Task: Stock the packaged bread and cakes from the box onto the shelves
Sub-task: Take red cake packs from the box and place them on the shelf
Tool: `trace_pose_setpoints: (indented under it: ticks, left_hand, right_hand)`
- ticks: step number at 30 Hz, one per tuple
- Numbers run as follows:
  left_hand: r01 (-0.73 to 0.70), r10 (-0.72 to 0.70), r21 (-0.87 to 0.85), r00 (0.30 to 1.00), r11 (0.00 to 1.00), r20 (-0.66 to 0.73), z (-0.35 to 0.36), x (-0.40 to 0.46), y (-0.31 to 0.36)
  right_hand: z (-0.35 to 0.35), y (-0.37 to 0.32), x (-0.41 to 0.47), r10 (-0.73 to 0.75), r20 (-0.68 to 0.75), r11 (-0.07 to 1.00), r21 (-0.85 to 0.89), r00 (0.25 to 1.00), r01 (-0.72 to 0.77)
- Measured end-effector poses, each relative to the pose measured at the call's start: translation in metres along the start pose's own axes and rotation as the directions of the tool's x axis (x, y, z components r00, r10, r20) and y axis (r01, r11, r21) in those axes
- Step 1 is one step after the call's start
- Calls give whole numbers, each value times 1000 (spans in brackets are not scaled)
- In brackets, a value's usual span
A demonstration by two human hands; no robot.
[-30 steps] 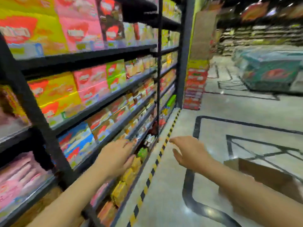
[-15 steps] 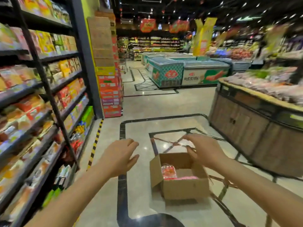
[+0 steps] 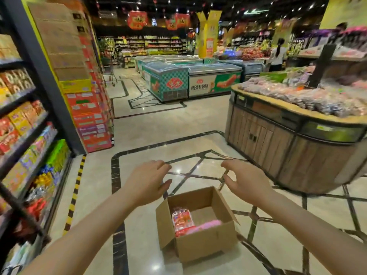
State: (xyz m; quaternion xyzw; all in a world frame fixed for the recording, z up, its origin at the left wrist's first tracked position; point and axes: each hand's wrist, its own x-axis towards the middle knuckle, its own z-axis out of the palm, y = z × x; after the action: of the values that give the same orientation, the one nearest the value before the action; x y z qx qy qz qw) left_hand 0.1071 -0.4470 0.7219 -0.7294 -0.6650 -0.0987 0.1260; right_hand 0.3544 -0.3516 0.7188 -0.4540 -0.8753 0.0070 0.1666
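An open cardboard box stands on the floor in front of me. Inside lie a red packaged bread and a pink package. My left hand hovers above the box's left side, fingers loosely curled, holding nothing. Over the box's right side my right hand hangs the same way, empty. The black shelves with packaged goods run along my left.
A stack of red and brown cartons stands at the shelf's end. A wooden display island with bagged goods is at the right. Chest freezers sit further back. A person stands far right.
My view swung from the shelves to the aisle and the box. Both hands left the shelf and now hover over the box, which is nearer and more centred.
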Motion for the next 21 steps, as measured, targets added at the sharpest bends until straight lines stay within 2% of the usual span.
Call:
trace_pose_setpoints:
  ticks: [4,10,14,21]
  left_hand:
    - [-35,35,3,999,999,22,29,57,-29]
    - [-44,44,-20,999,999,-18,61,144,-85]
    - [-74,74,-5,997,997,-2,91,183,-112]
    - [-133,133,-7,991,991,35,171,232,-131]
  right_hand:
    - [33,15,55,18,44,999,27,999,-20]
    - [62,39,164,29,66,1000,9,997,-30]
    - [81,53,209,62,61,998,23,996,-63]
    - [147,84,261,101,152,993,37,983,-108]
